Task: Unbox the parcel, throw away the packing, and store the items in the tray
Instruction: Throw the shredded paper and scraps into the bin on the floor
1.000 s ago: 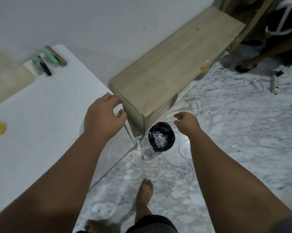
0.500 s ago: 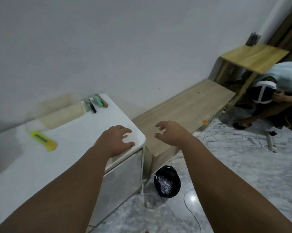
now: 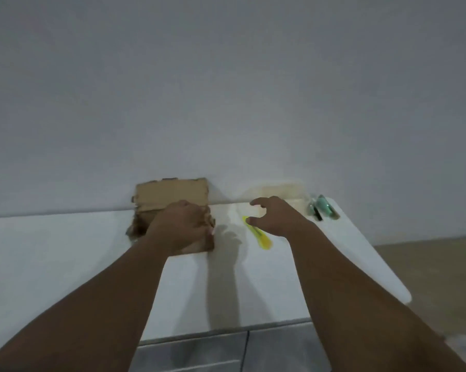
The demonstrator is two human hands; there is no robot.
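Observation:
A torn brown cardboard box [image 3: 170, 196] stands open on the white table [image 3: 65, 251] against the wall. My left hand [image 3: 182, 226] grips the box's near right edge, covering its front. To the right, my right hand [image 3: 273, 217] hovers with fingers spread just above a yellow box cutter [image 3: 261, 237] lying on the table. A pale, blurred tray [image 3: 280, 193] lies at the back by the wall, behind my right hand. Several green and black items [image 3: 321, 210] lie to its right.
The table's right edge [image 3: 374, 261] curves away, with a wooden surface [image 3: 427, 277] lower down beyond it. Grey cabinet fronts [image 3: 226, 353] sit under the table's near edge. A plain wall fills the upper view.
My view has swung left from the floor bin and bench to the table. My left hand has taken hold of the cardboard box; my right hand has come over the yellow cutter.

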